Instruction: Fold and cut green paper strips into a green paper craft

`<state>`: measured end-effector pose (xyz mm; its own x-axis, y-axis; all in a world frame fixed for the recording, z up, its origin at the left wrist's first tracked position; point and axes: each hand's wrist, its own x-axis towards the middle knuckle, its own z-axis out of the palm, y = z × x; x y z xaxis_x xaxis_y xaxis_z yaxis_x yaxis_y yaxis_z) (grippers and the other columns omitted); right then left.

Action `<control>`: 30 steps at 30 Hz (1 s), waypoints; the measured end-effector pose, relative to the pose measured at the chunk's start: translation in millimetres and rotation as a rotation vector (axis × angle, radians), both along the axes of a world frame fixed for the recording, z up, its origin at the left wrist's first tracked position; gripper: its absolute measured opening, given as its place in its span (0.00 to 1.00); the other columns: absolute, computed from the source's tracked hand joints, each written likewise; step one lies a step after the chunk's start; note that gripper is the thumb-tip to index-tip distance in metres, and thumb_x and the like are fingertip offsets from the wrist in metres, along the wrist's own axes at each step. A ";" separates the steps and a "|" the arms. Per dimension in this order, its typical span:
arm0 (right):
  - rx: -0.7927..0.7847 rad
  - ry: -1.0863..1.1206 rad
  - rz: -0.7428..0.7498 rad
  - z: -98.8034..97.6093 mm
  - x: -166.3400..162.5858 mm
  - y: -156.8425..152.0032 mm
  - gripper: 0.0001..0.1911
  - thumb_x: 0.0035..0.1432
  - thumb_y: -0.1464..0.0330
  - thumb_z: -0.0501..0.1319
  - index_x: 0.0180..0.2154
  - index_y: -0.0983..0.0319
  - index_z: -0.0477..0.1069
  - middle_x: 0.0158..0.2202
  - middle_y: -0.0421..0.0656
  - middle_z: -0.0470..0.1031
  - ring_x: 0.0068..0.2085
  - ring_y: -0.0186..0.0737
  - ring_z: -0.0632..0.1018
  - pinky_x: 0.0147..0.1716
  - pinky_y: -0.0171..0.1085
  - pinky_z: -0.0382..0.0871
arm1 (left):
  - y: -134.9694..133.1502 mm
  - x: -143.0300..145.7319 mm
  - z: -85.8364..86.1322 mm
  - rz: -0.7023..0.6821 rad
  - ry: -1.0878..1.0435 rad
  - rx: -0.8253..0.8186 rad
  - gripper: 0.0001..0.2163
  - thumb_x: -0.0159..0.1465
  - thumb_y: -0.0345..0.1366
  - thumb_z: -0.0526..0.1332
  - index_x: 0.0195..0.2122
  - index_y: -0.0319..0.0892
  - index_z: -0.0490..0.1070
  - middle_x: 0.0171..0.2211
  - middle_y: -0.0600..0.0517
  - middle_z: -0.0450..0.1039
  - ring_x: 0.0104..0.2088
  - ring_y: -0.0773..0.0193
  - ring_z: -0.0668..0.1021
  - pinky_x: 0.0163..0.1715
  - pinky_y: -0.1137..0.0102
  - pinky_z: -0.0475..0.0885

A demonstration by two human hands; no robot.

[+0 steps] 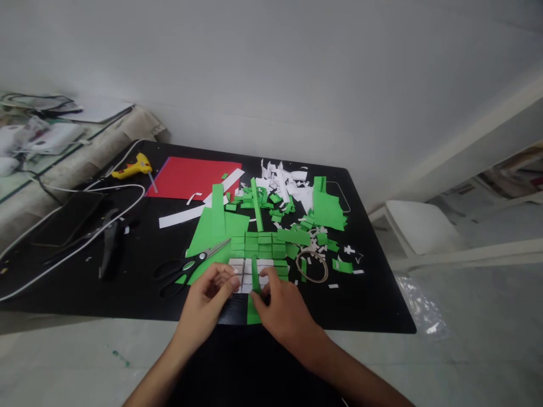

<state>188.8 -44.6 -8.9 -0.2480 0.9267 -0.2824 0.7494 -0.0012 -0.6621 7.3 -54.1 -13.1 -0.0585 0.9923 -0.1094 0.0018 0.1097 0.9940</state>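
Note:
My right hand [282, 302] pinches a narrow green paper strip [255, 275] between thumb and fingers, near the table's front edge. Curled with the thumb towards the forefinger, my left hand [211, 294] is at the left edge of the white paper blocks [236, 264]; whatever its fingertips hold is hidden. Rows of folded green paper blocks [251, 243] lie just beyond both hands. Black-handled scissors [189, 264] rest with blades apart left of the blocks, partly over a green sheet [198, 237]. Below my right thumb lies another green paper piece [253, 314].
White paper scraps [291, 183] and green cuttings [275, 206] are heaped at the back. A ring of tan tape [312, 265] lies to the right. Red sheet [190, 178], yellow glue gun [136, 167], white cable [102, 229] and a dark stapler-like tool [110, 240] occupy the left.

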 end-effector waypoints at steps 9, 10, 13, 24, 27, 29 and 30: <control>0.101 0.412 -0.172 4.0 12.1 0.6 0.29 0.61 0.75 0.62 0.62 0.58 0.63 0.35 0.41 0.81 0.31 0.40 0.81 0.31 0.36 0.74 | -14.6 17.9 -10.8 0.011 0.086 0.075 0.16 0.66 0.40 0.68 0.49 0.45 0.65 0.43 0.49 0.78 0.41 0.61 0.81 0.40 0.68 0.78; 0.122 0.448 -0.189 2.6 12.5 0.4 0.29 0.61 0.74 0.62 0.63 0.58 0.63 0.36 0.41 0.81 0.31 0.39 0.81 0.31 0.36 0.75 | -16.6 21.7 -11.1 0.000 0.113 0.082 0.16 0.65 0.40 0.68 0.50 0.46 0.64 0.44 0.49 0.78 0.41 0.61 0.82 0.39 0.68 0.78; 0.161 0.521 -0.232 -0.7 11.7 -0.8 0.30 0.60 0.74 0.62 0.63 0.56 0.62 0.39 0.42 0.80 0.33 0.38 0.82 0.32 0.36 0.77 | -19.6 32.5 -11.5 -0.001 0.141 0.100 0.17 0.65 0.40 0.68 0.50 0.46 0.63 0.43 0.50 0.78 0.40 0.61 0.83 0.38 0.67 0.79; 0.003 0.727 -0.205 0.5 7.1 -12.2 0.34 0.59 0.71 0.65 0.64 0.54 0.59 0.43 0.43 0.79 0.35 0.39 0.84 0.35 0.40 0.82 | -14.9 37.2 -9.0 0.081 0.366 0.144 0.13 0.67 0.39 0.63 0.50 0.47 0.61 0.41 0.50 0.81 0.36 0.61 0.85 0.30 0.70 0.79; -0.016 0.711 -0.169 7.3 13.7 -10.2 0.40 0.57 0.70 0.68 0.68 0.54 0.55 0.49 0.46 0.77 0.40 0.42 0.84 0.37 0.41 0.82 | -11.5 29.8 -5.8 0.058 0.419 0.165 0.12 0.67 0.38 0.61 0.49 0.47 0.61 0.36 0.53 0.79 0.31 0.64 0.83 0.22 0.75 0.74; 0.039 0.688 -0.175 14.4 20.2 -5.6 0.42 0.58 0.68 0.69 0.69 0.53 0.54 0.55 0.49 0.74 0.46 0.44 0.82 0.40 0.42 0.82 | -7.3 23.2 -2.4 -0.015 0.447 0.188 0.11 0.68 0.37 0.60 0.48 0.48 0.60 0.34 0.55 0.77 0.29 0.65 0.81 0.19 0.77 0.70; 0.080 0.680 -0.170 18.3 23.4 -2.7 0.41 0.59 0.67 0.69 0.69 0.52 0.55 0.57 0.49 0.72 0.49 0.45 0.82 0.43 0.43 0.81 | -5.0 19.6 -0.3 -0.077 0.461 0.199 0.11 0.68 0.37 0.60 0.48 0.48 0.60 0.34 0.55 0.77 0.29 0.65 0.80 0.20 0.77 0.69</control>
